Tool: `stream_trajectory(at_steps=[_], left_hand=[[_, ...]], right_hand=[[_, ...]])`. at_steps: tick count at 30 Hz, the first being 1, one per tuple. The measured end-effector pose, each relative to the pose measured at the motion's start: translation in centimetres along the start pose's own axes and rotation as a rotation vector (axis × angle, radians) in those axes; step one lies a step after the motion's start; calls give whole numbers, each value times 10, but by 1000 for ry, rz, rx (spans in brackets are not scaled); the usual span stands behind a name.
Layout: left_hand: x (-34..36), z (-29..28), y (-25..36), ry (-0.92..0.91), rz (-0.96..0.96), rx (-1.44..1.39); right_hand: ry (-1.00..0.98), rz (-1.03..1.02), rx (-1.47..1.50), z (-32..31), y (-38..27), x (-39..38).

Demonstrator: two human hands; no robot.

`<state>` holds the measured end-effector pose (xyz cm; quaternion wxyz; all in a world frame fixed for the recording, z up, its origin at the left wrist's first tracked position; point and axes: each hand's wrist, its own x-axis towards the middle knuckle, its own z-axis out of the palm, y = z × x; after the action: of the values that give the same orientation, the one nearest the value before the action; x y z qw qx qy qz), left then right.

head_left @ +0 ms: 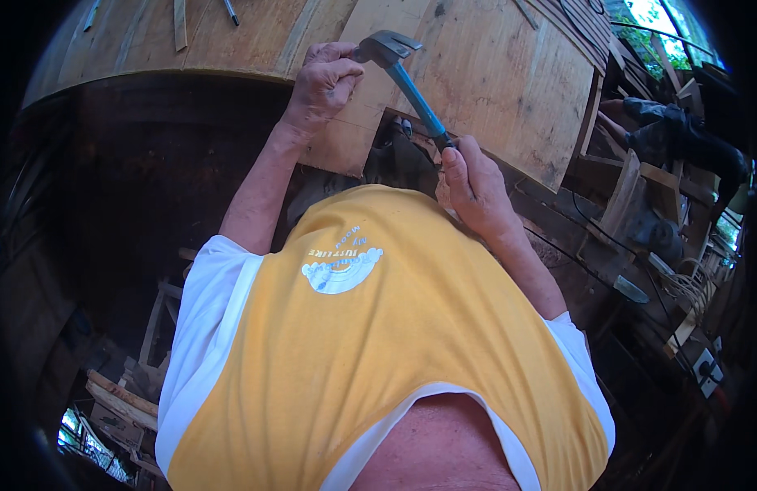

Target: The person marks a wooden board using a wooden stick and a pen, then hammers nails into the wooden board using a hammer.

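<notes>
One hammer (411,90) slants head-up from right hand (472,184).

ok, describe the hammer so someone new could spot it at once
Start at the big curved plywood surface across the top of the view. In front of its lower edge, the right hand grips a blue handle that slants up to a grey metal head beside the clenched left hand. That hammer is the only blue, metal-headed tool among bare wood.

One hammer (407,78), two hands, one (325,82) and another (468,184), and one large plywood sheet (493,90) are showing
</notes>
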<state>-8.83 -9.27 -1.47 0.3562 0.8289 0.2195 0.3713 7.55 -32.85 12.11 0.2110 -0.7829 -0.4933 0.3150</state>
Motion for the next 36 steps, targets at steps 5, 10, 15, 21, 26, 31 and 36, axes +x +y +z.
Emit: stream_trajectory(at_steps=[5, 10, 15, 21, 26, 31, 36], left_hand=[[0, 0, -4, -17, 6, -5], [-2, -2, -3, 51, -23, 57], [-6, 2, -13, 143, -28, 51], [-4, 6, -11, 143, -24, 65], [-14, 4, -13, 171, -149, -41], [-32, -14, 15, 166, -296, 249], [-40, -21, 21, 161, -234, 350]], right_hand=[[-71, 66, -159, 0, 9, 6], [18, 64, 302, -20, -17, 3], [94, -19, 209, -15, -18, 2], [-10, 62, 95, 2, 12, 11], [165, -6, 352, -31, -15, 17], [260, 15, 432, -33, 9, 6], [352, 220, 186, -17, 77, -4]])
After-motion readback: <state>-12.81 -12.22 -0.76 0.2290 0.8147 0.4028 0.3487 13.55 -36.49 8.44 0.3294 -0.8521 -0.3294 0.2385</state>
